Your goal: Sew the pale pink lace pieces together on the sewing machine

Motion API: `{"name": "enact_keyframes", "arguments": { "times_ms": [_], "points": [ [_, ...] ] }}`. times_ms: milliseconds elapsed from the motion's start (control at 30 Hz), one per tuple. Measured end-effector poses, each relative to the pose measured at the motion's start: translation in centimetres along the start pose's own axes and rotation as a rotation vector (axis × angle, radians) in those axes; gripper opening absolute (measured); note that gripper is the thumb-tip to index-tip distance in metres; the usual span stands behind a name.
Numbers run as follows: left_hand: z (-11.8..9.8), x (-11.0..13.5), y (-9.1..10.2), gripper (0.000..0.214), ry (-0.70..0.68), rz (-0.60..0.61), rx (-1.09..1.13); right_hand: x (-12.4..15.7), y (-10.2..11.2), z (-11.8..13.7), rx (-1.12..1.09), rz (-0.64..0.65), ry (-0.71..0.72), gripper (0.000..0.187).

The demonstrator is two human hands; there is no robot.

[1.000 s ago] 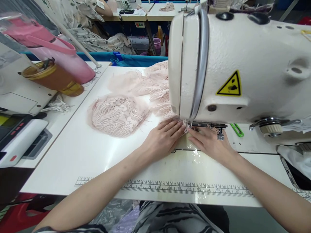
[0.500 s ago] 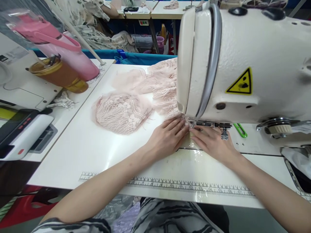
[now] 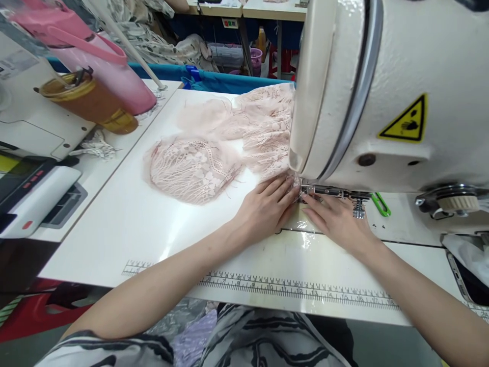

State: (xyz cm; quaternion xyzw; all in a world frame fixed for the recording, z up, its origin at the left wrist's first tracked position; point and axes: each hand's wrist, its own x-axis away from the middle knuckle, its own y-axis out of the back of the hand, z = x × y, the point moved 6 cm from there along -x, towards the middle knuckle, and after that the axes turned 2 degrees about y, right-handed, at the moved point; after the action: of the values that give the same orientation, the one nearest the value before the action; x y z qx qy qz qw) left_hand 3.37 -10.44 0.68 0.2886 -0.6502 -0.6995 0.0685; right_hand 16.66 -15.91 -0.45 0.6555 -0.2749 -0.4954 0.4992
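Observation:
Pale pink lace fabric (image 3: 267, 145) lies gathered on the left of the sewing machine (image 3: 344, 102), its near edge running to the presser foot area (image 3: 305, 187). My left hand (image 3: 267, 204) rests flat on that edge, fingers stretched towards the needle area. On the other side, my right hand (image 3: 340, 216) lies with its fingers extended, the tips close by the foot and partly hidden under the machine's attachment (image 3: 336, 192). The needle itself is hidden. A separate rounded lace piece (image 3: 191, 171) lies to the left of my left hand.
Right of the foot is a green thread snipper (image 3: 380, 204); a phone (image 3: 468, 278) lies at the right edge. A printed ruler (image 3: 267, 286) runs along the table's front. At left stand a pink bottle (image 3: 110, 71), a brown cup (image 3: 87, 102) and another machine (image 3: 34, 112).
My view has shifted closer, so the machine head appears larger and farther right. Both hands stay beside the foot, with only slight finger movement. The rounded lace piece has not moved on the table.

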Motion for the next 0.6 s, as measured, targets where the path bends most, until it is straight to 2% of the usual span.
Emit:
{"name": "enact_keyframes", "arguments": {
  "times_ms": [200, 433, 500, 600],
  "points": [
    [0.3, -0.1, -0.3, 0.037, 0.038, 0.014, 0.010, 0.0, 0.5, -1.0, 0.018, -0.123, -0.025, 0.027],
    [0.7, 0.1, -0.7, 0.044, 0.127, 0.141, 0.047, 0.1, 0.1, -2.6, -0.126, -0.090, -0.185, 0.031],
    [1.3, -0.6, -0.7, 0.041, 0.132, 0.150, 0.076, 0.1, 0.3, -2.7, -0.108, -0.114, -0.183, 0.029],
    [2.9, -2.9, -0.8, 0.033, 0.166, 0.089, 0.172, 0.4, 0.3, -2.9, -0.113, -0.165, -0.152, 0.030]
  ]
}}
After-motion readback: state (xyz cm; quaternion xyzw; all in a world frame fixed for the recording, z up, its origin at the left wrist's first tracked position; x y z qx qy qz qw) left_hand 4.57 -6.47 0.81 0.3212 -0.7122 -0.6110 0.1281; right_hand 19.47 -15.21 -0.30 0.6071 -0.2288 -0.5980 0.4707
